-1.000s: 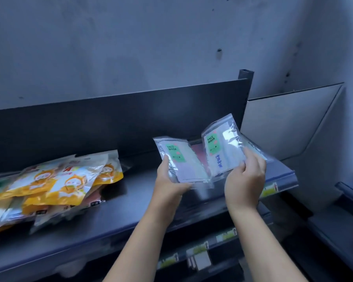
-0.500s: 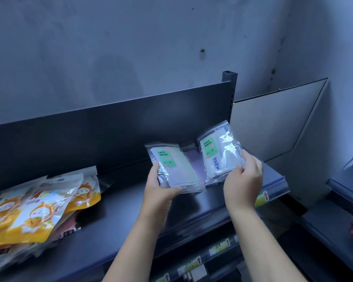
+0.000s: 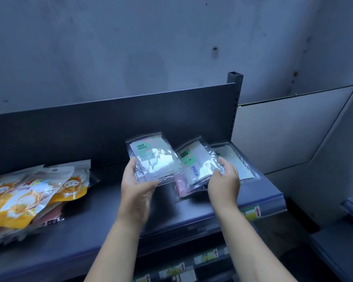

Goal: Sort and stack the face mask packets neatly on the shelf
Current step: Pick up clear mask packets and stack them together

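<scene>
My left hand (image 3: 138, 187) grips the lower edge of a clear face mask packet (image 3: 154, 157) with a green label and holds it up above the dark shelf (image 3: 118, 212). My right hand (image 3: 224, 180) holds the right edge of a second clear packet (image 3: 196, 162), which lies tilted on a small pile at the shelf's right end. In that pile are a pink packet (image 3: 181, 187) underneath and another clear packet (image 3: 235, 161) behind my right hand.
A heap of yellow-and-white cartoon mask packets (image 3: 29, 194) covers the shelf's left end. The shelf's dark back panel (image 3: 110, 127) and its upright post (image 3: 235, 94) stand behind. Price tags (image 3: 252, 213) line the front edge, with lower shelves below.
My right hand has lowered its packet onto the pile at the right end. My left hand keeps its packet raised. The view has swung so the yellow heap shows more.
</scene>
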Available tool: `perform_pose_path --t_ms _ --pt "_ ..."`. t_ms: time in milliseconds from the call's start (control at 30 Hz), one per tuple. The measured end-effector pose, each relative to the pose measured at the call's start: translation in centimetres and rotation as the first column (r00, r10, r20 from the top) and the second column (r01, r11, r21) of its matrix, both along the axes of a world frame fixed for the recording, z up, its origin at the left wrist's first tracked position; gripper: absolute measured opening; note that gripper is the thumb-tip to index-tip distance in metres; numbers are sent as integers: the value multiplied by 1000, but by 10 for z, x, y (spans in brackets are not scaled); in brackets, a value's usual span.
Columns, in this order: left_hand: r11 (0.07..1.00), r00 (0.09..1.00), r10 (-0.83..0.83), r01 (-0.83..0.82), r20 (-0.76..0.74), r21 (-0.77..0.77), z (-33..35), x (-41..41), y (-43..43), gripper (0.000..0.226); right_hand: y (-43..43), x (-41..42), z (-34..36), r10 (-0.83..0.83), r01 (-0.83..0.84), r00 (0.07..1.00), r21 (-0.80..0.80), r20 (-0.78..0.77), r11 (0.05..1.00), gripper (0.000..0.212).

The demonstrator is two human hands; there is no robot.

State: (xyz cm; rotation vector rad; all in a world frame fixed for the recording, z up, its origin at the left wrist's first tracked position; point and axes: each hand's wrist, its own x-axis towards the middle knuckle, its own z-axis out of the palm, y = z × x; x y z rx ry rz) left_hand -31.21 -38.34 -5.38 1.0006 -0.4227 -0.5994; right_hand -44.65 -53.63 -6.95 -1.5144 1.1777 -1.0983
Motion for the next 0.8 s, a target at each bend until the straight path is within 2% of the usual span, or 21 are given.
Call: perform_pose_path --t_ms 67,233,400,500,600,667,733,800 --pt "1000 1000 17 -17 -13 -2 -1 -5 -4 96 -8 -5 3 -9 9 1000 6 12 1000 43" --pt "999 999 -35 35 2 -11 2 -27 -27 86 -37 -26 3 -80 80 997 1 -17 997 45" --pt "1000 1000 -11 11 -26 10 2 -52 -51 99 -62 -48 -4 -87 84 990 -26 -107 996 45" --pt "999 1000 6 -5 -28 36 5 -68 -64 102 -74 -56 -9 -22 14 959 -29 -282 999 49" --pt "998 1000 -16 16 -12 56 5 -80 -74 99 -80 -65 -10 24 -53 838 -39 -545 998 61" --pt "996 1000 -24 23 10 89 4 -89 -82 99 -80 -70 -11 -17 -94 769 -140 -638 986 48" --pt "991 998 -27 20 52 132 3 -99 -92 94 -83 -71 -14 0 -171 798 -226 -603 959 30" --pt "980 989 -32 2 142 201 1 -109 -104 83 -87 -75 -14 133 -247 869 -184 -477 952 33"
